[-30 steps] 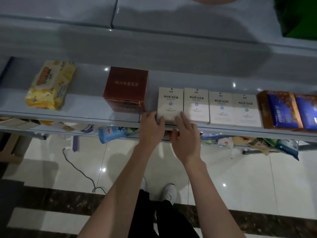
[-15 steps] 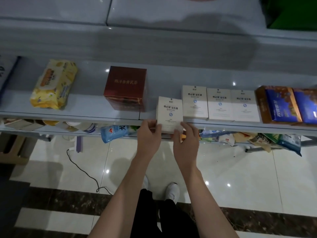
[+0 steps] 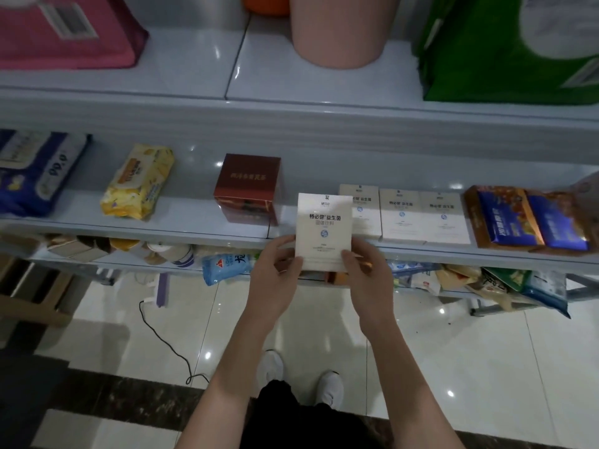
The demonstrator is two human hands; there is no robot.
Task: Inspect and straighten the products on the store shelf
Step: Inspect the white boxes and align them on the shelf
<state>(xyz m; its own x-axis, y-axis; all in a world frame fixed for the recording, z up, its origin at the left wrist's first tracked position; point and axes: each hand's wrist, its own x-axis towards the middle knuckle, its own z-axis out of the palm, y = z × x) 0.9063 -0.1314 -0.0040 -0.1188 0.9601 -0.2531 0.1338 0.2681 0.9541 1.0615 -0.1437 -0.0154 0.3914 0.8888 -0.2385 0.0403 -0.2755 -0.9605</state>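
Floor: pale tiles, two white shoes, a black cable to the left.

Hands: left hand and right hand are apart, one on each side of a white box, each clamped on its lower edge with the thumb on the printed face and fingers behind.

White box: held clear of the middle shelf, at its front edge, right of centre. Long axis runs away from the person, top end towards the shelf back. Printed face points at the camera and the text reads upright. In view it overlaps the left box of the row behind.

Lower shelf: loose snack bags, among them a light blue bag.

Middle shelf, left to right: blue pack, yellow pack, dark red box, row of three white boxes touching side by side, blue-and-orange boxes near the right end.

Upper shelf: pink bag, pink bucket, green bag. Contents of all three: cannot tell.
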